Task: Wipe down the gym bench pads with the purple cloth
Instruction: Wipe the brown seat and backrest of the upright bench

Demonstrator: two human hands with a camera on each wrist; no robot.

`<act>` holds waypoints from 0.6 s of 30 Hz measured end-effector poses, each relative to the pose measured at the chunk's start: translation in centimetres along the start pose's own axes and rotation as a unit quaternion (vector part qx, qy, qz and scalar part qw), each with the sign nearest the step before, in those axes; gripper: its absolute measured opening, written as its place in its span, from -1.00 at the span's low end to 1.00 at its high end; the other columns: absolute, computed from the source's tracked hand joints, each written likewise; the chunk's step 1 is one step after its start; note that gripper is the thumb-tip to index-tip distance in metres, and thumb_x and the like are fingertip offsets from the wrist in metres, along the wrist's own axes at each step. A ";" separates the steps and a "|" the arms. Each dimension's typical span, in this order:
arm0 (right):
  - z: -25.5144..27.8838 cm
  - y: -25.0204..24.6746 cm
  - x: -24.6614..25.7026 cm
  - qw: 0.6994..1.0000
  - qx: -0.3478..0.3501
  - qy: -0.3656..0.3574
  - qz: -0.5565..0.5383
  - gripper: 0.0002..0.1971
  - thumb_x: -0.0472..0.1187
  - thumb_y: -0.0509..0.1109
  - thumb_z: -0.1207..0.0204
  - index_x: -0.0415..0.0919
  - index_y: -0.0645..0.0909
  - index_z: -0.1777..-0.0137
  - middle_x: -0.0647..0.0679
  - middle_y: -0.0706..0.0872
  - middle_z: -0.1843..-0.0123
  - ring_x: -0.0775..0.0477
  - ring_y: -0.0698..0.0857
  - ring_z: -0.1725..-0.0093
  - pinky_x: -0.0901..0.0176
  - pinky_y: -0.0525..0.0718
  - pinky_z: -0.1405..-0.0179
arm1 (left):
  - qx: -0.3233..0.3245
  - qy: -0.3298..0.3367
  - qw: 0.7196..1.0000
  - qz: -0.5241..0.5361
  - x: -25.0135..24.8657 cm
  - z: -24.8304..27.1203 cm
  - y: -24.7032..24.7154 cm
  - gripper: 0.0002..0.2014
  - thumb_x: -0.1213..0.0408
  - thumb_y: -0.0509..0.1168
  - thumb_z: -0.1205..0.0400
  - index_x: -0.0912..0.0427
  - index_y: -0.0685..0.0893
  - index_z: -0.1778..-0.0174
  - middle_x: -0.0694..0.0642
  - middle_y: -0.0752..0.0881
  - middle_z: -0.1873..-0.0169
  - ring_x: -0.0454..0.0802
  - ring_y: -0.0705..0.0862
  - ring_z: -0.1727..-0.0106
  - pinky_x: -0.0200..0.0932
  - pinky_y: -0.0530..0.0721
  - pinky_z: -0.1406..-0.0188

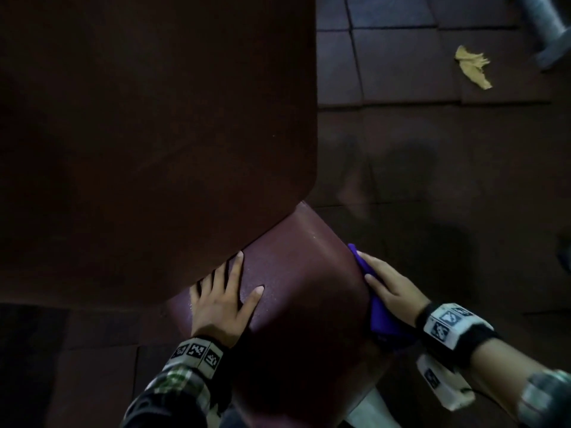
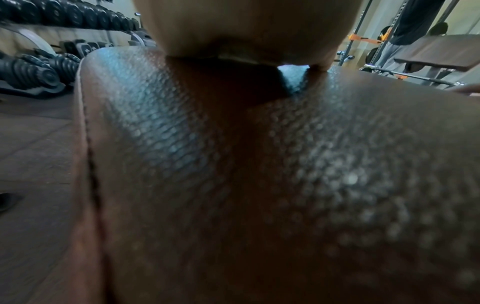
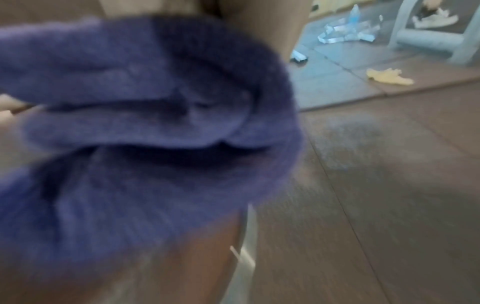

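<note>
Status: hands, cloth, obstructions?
Left hand flat on seat pad. Right hand presses purple cloth against pad's side. Nothing in the way.

Dim gym; dark tiled floor; near a grey post lies a yellow rag; dumbbell rack beyond.

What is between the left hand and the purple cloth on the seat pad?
Only bare seat pad: in the head view nothing lies between the left hand and the purple cloth under the right hand.
</note>
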State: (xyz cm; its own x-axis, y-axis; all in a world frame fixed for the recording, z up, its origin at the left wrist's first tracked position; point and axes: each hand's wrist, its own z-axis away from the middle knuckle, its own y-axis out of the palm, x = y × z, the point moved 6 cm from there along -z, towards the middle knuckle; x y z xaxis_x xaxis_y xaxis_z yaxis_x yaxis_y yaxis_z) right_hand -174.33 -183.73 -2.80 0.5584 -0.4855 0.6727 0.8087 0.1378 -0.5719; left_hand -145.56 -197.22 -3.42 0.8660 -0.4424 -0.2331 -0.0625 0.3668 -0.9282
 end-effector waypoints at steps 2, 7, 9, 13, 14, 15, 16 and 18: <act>-1.8 0.0 1.1 1.000 -0.011 -0.009 0.019 -0.52 -0.24 0.19 -0.67 -0.06 0.23 -0.57 -0.03 0.37 -0.54 0.03 0.30 -0.56 0.54 0.05 -0.42 | -0.001 0.002 1.000 -0.004 -0.1 0.0 0.0 -0.25 -0.36 -0.19 -0.62 0.00 0.18 -0.66 0.17 0.46 -0.50 0.19 0.38 -0.48 0.22 0.17 -0.41; -8.9 0.0 5.3 0.998 -0.022 -0.017 0.064 -0.50 -0.15 0.13 -0.70 -0.12 0.17 -0.62 -0.07 0.27 -0.61 -0.02 0.27 -0.58 0.42 0.09 -0.44 | 0.003 -0.009 1.000 -0.003 0.0 -0.2 0.1 -0.23 -0.40 -0.23 -0.61 -0.02 0.18 -0.65 0.15 0.46 -0.50 0.21 0.42 -0.45 0.29 0.26 -0.39; -9.2 0.1 5.0 0.998 -0.017 0.005 0.061 -0.50 -0.09 0.11 -0.70 -0.02 0.17 -0.62 -0.02 0.25 -0.62 -0.01 0.27 -0.57 0.31 0.15 -0.46 | 0.004 -0.010 1.000 -0.002 0.0 -0.1 0.1 -0.21 -0.41 -0.25 -0.59 -0.04 0.16 -0.66 0.15 0.44 -0.51 0.21 0.41 -0.47 0.32 0.25 -0.41; -3.8 0.4 1.4 0.999 -0.038 0.004 0.016 -0.53 -0.12 0.16 -0.68 0.05 0.24 -0.57 -0.04 0.31 -0.59 0.02 0.29 -0.57 0.30 0.15 -0.50 | 0.004 -0.006 1.000 0.006 0.1 0.0 0.1 -0.18 -0.44 -0.29 -0.57 -0.04 0.15 -0.67 0.16 0.40 -0.54 0.23 0.37 -0.51 0.34 0.22 -0.45; -1.6 0.6 0.0 0.999 -0.044 0.004 0.001 -0.54 -0.14 0.18 -0.67 0.09 0.25 -0.55 -0.05 0.34 -0.58 0.04 0.29 -0.57 0.32 0.15 -0.52 | 0.006 -0.006 1.000 0.007 0.0 0.0 0.1 -0.18 -0.44 -0.30 -0.57 -0.03 0.15 -0.66 0.17 0.40 -0.54 0.24 0.37 -0.50 0.35 0.22 -0.44; 0.7 0.7 -1.2 0.998 -0.054 0.003 -0.015 -0.55 -0.17 0.19 -0.66 0.14 0.25 -0.52 -0.03 0.36 -0.56 0.06 0.30 -0.56 0.38 0.14 -0.51 | 0.007 -0.005 1.000 0.007 0.0 -0.1 0.1 -0.17 -0.45 -0.31 -0.57 -0.03 0.16 -0.66 0.17 0.40 -0.54 0.24 0.36 -0.51 0.35 0.22 -0.45; 3.0 1.0 -2.3 0.997 -0.063 0.008 -0.032 -0.55 -0.18 0.20 -0.66 0.17 0.24 -0.48 0.02 0.38 -0.54 0.09 0.31 -0.54 0.48 0.12 -0.48 | 0.007 -0.006 1.000 0.006 -0.1 -0.1 0.1 -0.16 -0.45 -0.32 -0.56 -0.03 0.15 -0.66 0.17 0.39 -0.54 0.24 0.36 -0.51 0.35 0.21 -0.45; 6.5 1.7 -3.5 0.994 -0.083 0.026 -0.064 -0.55 -0.20 0.20 -0.65 0.21 0.23 -0.45 0.10 0.40 -0.50 0.20 0.34 -0.50 0.64 0.10 -0.40 | 0.009 -0.007 1.000 0.006 -0.1 -0.1 0.2 -0.15 -0.46 -0.34 -0.55 -0.04 0.13 -0.67 0.18 0.37 -0.56 0.23 0.33 -0.53 0.35 0.18 -0.47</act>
State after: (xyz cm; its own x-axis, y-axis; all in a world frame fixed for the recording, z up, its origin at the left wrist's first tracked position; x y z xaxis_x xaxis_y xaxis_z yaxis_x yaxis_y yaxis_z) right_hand -173.69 -176.12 -3.11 0.4384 -0.5352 0.7221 0.8287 -0.0703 -0.5553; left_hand -145.70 -197.19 -3.59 0.8722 -0.4264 -0.2398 -0.0639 0.3868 -0.9200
